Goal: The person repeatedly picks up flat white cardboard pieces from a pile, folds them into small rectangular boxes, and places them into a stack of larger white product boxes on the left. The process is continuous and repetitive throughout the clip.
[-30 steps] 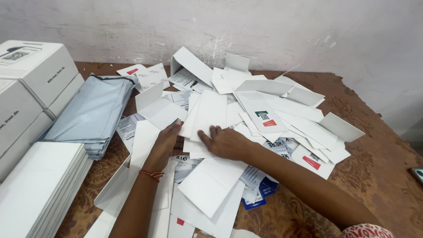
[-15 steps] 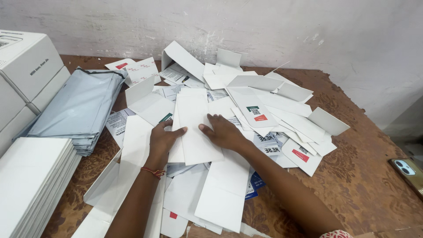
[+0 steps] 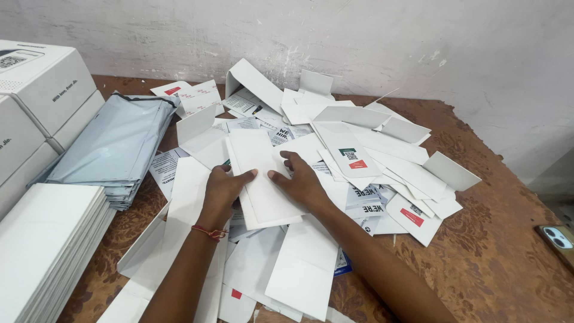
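Grip: left hand (image 3: pixel 222 190) and right hand (image 3: pixel 302 184) flat, fingers spread on white card (image 3: pixel 258 173) | brown patterned worktop (image 3: pixel 496 251) bare right of card | wall behind.

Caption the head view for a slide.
Both hands, left hand and right hand, press a white card atop scattered flat cartons.

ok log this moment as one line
left hand: flat on white card sheet | right hand: flat on same sheet | around: loose card pile, grey mailer stack, table
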